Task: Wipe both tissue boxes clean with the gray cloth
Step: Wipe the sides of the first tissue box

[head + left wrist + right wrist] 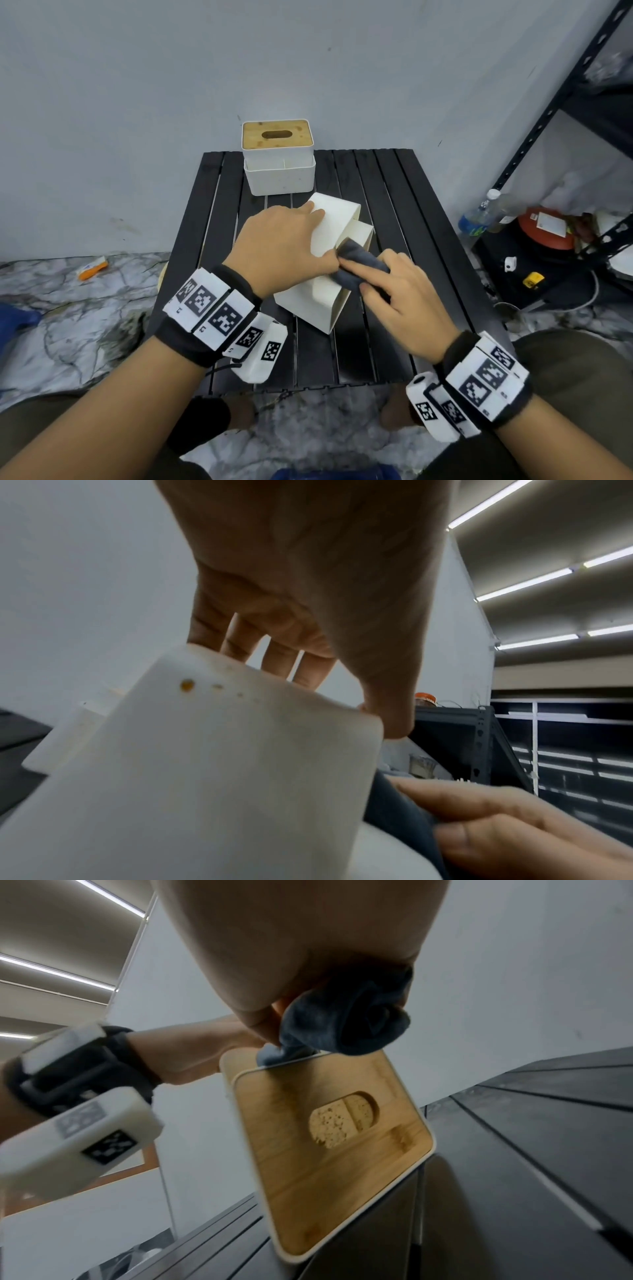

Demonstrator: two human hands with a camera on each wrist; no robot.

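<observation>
On the black slatted table a white tissue box lies tilted on its side, its wooden lid facing right. My left hand presses flat on its upturned wall, fingers fairly straight. Orange stain spots mark that wall near the left hand. My right hand grips the bunched gray cloth and holds it against the box's upper right edge, beside the left thumb. The cloth touches the lid's rim. A second tissue box with a wooden lid stands upright at the table's far edge.
A gray wall stands right behind the table. A black metal shelf rack rises at the right, with a water bottle and a red round object at its foot. The floor is marbled, with an orange item at the left.
</observation>
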